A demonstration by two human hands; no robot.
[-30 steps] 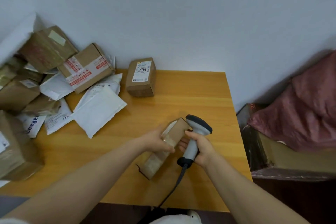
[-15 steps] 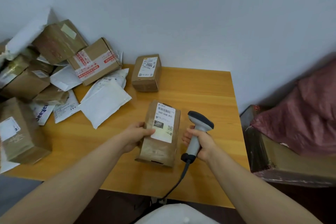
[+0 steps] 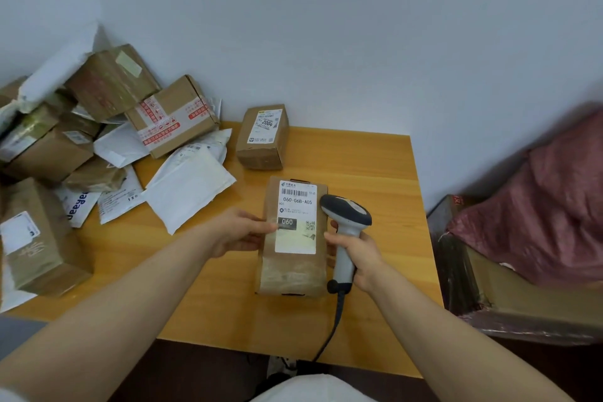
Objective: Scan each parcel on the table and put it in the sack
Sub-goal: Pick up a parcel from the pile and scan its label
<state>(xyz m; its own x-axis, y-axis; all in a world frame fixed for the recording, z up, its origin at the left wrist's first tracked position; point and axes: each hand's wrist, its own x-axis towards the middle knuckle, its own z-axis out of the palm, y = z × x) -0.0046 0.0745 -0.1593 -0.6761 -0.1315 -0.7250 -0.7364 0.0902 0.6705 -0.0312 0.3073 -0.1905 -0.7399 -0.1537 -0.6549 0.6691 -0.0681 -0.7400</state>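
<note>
A long brown parcel point(image 3: 293, 268) lies flat on the wooden table point(image 3: 375, 173), its white barcode label facing up. My left hand point(image 3: 239, 232) holds its left edge, thumb on the label. My right hand point(image 3: 357, 254) grips the handle of a grey and white barcode scanner point(image 3: 346, 215), whose head sits over the parcel's right edge beside the label. The scanner's cable drops over the table's front edge. A dark red sack point(image 3: 548, 206) stands to the right of the table.
A small brown box point(image 3: 264, 137) stands behind the held parcel. White mailers point(image 3: 189, 186) and several brown boxes point(image 3: 169, 114) pile up on the table's left side. A cardboard box point(image 3: 509, 297) holds the sack on the right.
The parcel went from tilted on edge to flat with its label up. The scanner moved closer, its head now over the parcel's right edge.
</note>
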